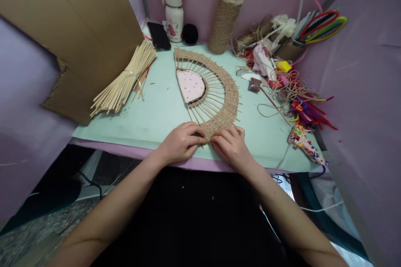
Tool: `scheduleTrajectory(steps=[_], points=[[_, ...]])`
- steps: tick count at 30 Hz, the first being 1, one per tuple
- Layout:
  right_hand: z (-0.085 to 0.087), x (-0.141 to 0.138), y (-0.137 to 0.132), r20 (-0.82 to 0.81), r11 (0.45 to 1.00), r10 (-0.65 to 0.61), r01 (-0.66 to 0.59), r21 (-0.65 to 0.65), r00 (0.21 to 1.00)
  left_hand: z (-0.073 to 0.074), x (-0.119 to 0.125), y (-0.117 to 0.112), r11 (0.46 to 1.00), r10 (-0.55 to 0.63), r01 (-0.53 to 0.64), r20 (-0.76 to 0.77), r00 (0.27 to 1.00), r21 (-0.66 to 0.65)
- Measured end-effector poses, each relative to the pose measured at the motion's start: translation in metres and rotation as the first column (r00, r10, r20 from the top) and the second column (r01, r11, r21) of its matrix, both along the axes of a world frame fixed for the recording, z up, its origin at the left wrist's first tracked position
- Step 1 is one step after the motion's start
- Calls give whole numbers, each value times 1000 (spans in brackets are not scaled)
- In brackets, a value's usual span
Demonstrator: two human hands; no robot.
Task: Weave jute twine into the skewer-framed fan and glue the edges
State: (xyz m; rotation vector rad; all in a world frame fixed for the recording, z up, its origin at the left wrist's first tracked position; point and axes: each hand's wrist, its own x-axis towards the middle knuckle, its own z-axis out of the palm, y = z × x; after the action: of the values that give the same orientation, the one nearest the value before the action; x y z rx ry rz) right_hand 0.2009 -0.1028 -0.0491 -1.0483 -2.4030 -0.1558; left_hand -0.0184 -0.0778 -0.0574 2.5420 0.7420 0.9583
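A half-round woven fan (pixel 230 91) of thin sticks and brown twine lies on the pale green tabletop. Pink dotted fabric (pixel 191 86) fills its half-moon centre, and sticks radiate from there to the wide woven band. At the band's near end, my left hand (pixel 184 139) pinches the edge between thumb and fingers. Close beside it, my right hand (pixel 230 144) has its fingers curled onto the same end of the band. Stick tips poke out between the two hands. Whether a loose strand of twine is in my fingers is hidden.
Left, a tied bundle of sticks (pixel 125 79) leans near cardboard (pixel 78 29). A phone (pixel 159 35), bottle (pixel 174 18) and twine spool (pixel 224 23) stand or lie at the back. Right are tangled twine, pipe cleaners (pixel 308 112) and a floral-patterned glue gun (pixel 307 146).
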Motion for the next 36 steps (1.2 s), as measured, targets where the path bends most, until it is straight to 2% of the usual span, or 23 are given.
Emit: scheduleTrajectory(steps=[14,18,23,26,28,33,36], points=[[-7,2,-7,-73,998,-59,57,-27,996,0,0,-2,999,-21,24,-90,996,33],[-10,0,-8,-107,991,-128,123,-55,986,3,0,-2,998,-29,35,-120,992,51],[-11,-2,-10,-169,952,-258,221,-210,951,3,1,-2,998,-26,34,-141,990,57],[-7,2,-12,-223,937,-319,270,-223,921,3,0,-2,998,-24,32,-137,990,52],[-5,5,-15,-248,946,-304,261,-190,920,3,0,-2,998,-23,30,-129,991,50],[-7,8,-23,-190,988,-145,132,-81,971,2,0,-2,998,-31,37,-113,993,55],[-11,6,-25,-178,990,-126,112,-88,976,1,1,-2,998,-32,39,-108,994,58]])
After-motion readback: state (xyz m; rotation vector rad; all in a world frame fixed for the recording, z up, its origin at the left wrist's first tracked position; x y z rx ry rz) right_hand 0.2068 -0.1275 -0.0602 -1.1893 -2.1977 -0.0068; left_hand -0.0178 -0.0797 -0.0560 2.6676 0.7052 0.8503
